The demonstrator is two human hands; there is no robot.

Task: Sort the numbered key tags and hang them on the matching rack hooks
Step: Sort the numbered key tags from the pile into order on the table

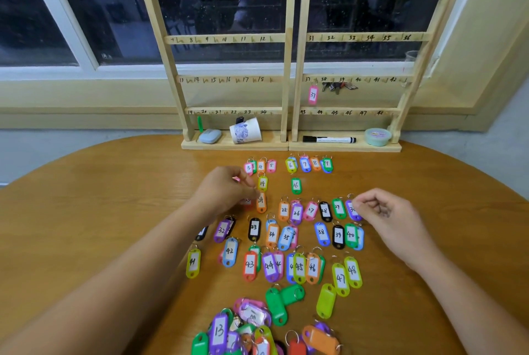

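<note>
On the wooden desk point(114, 183) the numbered key tags lie in rough rows. The far row runs 3, 4, 5, then a gap, then 6 to 9. Behind that come the lime tag 14 point(262, 183) and the green tag 16 point(296, 185), then a row from the orange tag 24 point(260, 202) to the purple tag 30 point(352, 210). Nearer still are the thirties and the forties. At the near edge sits an unsorted pile point(257, 329) with a purple tag 13 point(219, 331) on top. The left hand point(229, 188) is curled, its fingertips bunched between tag 14 and the ring of tag 24. A bit of pink shows behind the hand, and I cannot tell what, if anything, it grips. The right hand point(383, 211) is also curled, and its thumb and forefinger pinch the upper right edge of tag 30, which lies on the desk. At the far edge stand two wooden racks side by side, the left rack point(217, 39) numbered 1 to 24 and the right rack point(369, 37) 25 to 48. A pink tag 37 point(313, 94) hangs on its hook, with a bunch of keys point(337, 87) just to its right. On the rack bases rest a tilted paper cup point(246, 133), a black-capped marker point(329, 139) and a round teal tub point(378, 136).
</note>
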